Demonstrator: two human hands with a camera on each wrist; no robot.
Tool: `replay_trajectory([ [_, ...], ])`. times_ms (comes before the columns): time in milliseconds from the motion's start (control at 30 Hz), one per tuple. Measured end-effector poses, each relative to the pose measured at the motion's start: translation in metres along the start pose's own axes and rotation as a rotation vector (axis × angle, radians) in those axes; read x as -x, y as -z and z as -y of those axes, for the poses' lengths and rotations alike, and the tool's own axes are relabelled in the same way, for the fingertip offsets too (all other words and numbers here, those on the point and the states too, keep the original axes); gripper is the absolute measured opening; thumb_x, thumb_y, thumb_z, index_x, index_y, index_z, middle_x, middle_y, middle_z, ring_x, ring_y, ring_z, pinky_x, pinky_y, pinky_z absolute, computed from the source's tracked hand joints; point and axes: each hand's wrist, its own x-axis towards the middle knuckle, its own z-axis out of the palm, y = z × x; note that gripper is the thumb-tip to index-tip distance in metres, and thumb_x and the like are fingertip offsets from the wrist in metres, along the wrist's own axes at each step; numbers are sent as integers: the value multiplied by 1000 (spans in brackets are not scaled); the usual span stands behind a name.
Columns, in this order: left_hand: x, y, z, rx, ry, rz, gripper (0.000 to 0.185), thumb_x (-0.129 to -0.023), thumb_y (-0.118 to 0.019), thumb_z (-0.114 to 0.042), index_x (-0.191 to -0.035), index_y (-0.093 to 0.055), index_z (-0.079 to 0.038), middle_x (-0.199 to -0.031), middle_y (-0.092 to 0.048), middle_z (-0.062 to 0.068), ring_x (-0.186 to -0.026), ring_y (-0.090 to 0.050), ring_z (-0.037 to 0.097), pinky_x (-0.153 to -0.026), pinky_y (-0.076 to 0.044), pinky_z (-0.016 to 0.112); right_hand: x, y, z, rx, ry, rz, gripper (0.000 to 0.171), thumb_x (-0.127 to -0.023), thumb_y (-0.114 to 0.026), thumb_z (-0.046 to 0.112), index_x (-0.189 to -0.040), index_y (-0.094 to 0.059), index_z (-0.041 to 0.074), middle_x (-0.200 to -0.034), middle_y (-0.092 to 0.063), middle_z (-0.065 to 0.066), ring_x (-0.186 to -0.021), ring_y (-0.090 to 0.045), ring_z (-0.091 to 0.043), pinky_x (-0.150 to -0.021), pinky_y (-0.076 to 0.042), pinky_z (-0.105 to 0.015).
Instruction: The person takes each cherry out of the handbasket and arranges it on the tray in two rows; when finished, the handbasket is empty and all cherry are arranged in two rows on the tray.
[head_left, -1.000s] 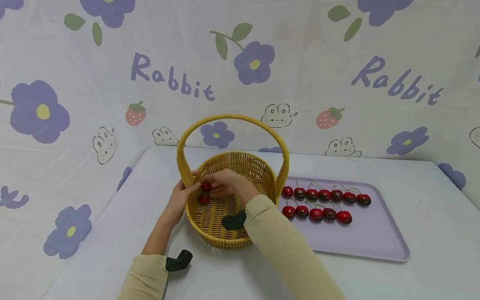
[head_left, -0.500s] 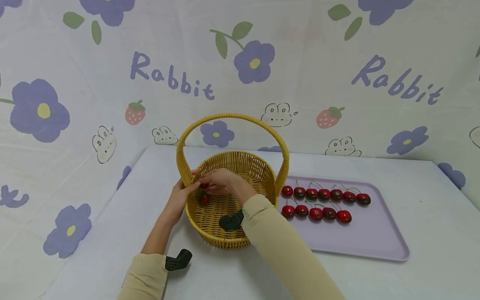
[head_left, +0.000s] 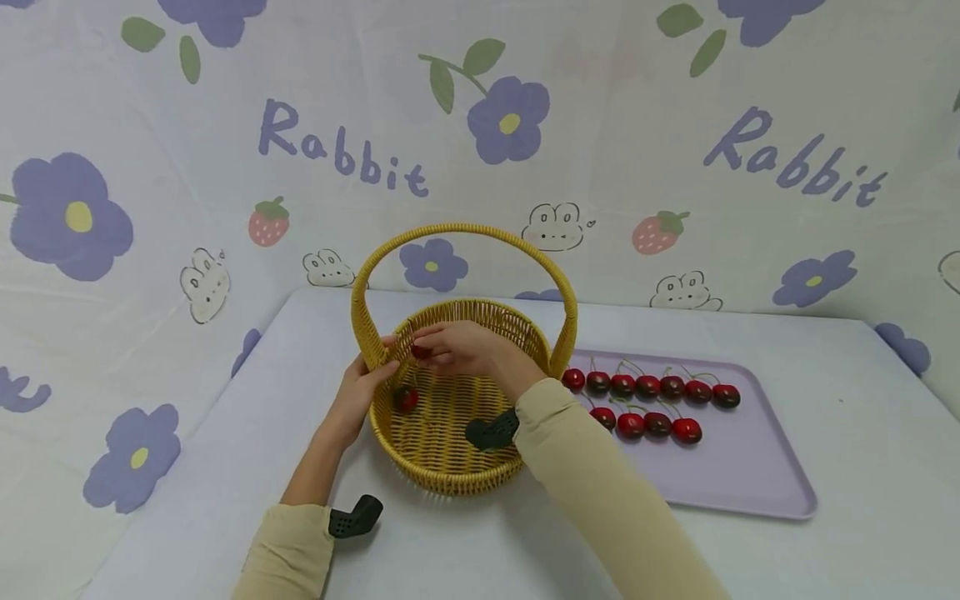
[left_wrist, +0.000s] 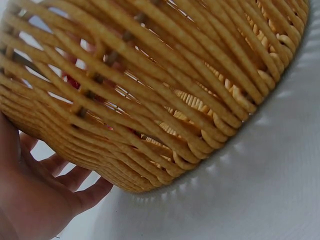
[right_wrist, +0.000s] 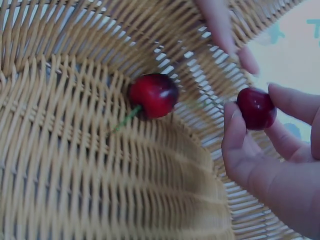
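My left hand (head_left: 352,404) grips the yellow wicker basket (head_left: 450,483) at its left side, beside the foot of the arched handle. Its thumb lies over the rim, and in the left wrist view the fingers (left_wrist: 90,192) are against the outer weave. Inside the basket, my right hand (head_left: 472,348) pinches a dark red cherry (right_wrist: 257,108) between thumb and fingertips, above the basket floor. Another cherry (right_wrist: 154,96) with a green stem lies in the basket against the left wall, apart from the right hand.
A lilac tray (head_left: 742,483) stands right of the basket, partly behind the right sleeve (head_left: 600,475). Two rows of stemmed cherries (head_left: 647,387) lie on it. A printed cloth (head_left: 600,167) hangs behind the white table (head_left: 870,433). Black wrist mounts (head_left: 356,517) stick out from the sleeves.
My right hand first moved left toward the basket wall, then back to the right and up, with the cherry between its fingers. The left hand keeps its hold on the basket.
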Motion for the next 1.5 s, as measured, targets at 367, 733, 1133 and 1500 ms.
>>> replay_trajectory([
  [367, 1, -1, -2, 6, 2, 3, 46, -100, -48, -15, -144, -36, -9, -144, -38, 16, -130, -34, 29, -109, -18, 47, 25, 14, 13, 118, 53, 31, 29, -96, -58, 13, -122, -58, 1, -107, -61, -10, -114, -54, -34, -96, -42, -42],
  [733, 0, -1, -1, 10, 3, 2, 46, -100, -48, -15, -144, -36, -9, -144, -37, 16, -131, -33, 29, -109, -17, 48, 65, 22, 13, 293, 84, 122, 38, -92, -63, 7, -128, -55, -2, -111, -63, -13, -110, -57, -34, -87, -49, -37],
  [1133, 1, -1, 0, 11, 1, 7, 46, -100, -48, -15, -144, -35, -9, -144, -37, 17, -129, -33, 29, -109, -17, 47, 104, 35, 3, 401, 123, 166, 37, -90, -66, 10, -126, -58, 3, -114, -60, -11, -103, -60, -29, -86, -50, -35],
  [1500, 2, -1, 1, 14, -2, 5, 46, -100, -48, -14, -144, -35, -8, -144, -36, 16, -130, -32, 29, -109, -17, 47, 138, 58, -12, 593, 192, 105, 40, -86, -71, 28, -123, -62, 13, -108, -62, -4, -98, -57, -30, -86, -48, -41],
])
